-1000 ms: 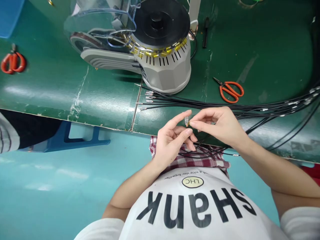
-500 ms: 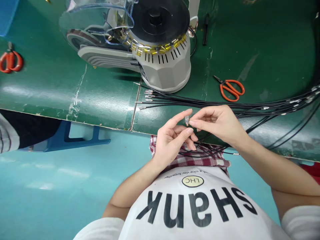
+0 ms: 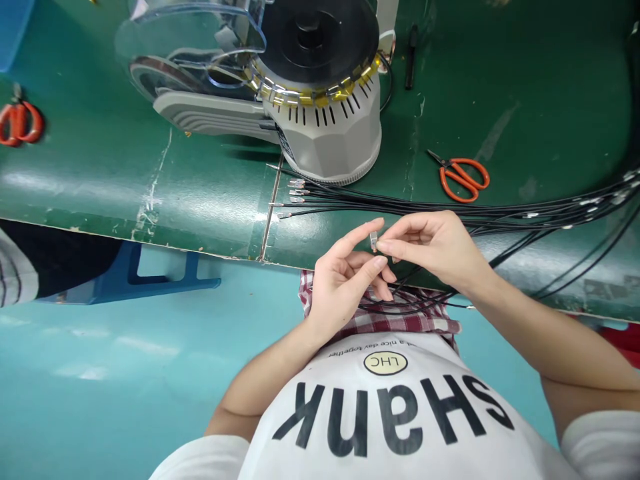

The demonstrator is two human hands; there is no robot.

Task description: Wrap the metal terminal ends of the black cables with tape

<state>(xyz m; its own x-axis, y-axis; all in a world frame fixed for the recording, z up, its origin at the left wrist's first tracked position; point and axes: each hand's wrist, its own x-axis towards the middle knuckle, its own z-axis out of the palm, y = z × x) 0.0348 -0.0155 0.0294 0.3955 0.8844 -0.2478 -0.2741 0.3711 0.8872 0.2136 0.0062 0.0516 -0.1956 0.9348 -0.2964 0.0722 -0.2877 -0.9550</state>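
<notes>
My left hand (image 3: 347,277) and my right hand (image 3: 434,245) meet over the near edge of the green bench (image 3: 150,193). Between their fingertips they pinch a small clear terminal piece (image 3: 373,241) on the end of a black wire. Both hands are closed in a pinch on it. Several more black wires (image 3: 415,303) hang across my lap under my hands. A bundle of black wires with metal terminals (image 3: 380,203) lies on the bench just beyond my fingers.
A grey tape dispenser machine (image 3: 320,100) with a black disc and clear cover stands at the back. Orange scissors (image 3: 463,177) lie to its right, another orange pair (image 3: 20,123) at the far left. A blue stool (image 3: 150,273) stands below the bench edge.
</notes>
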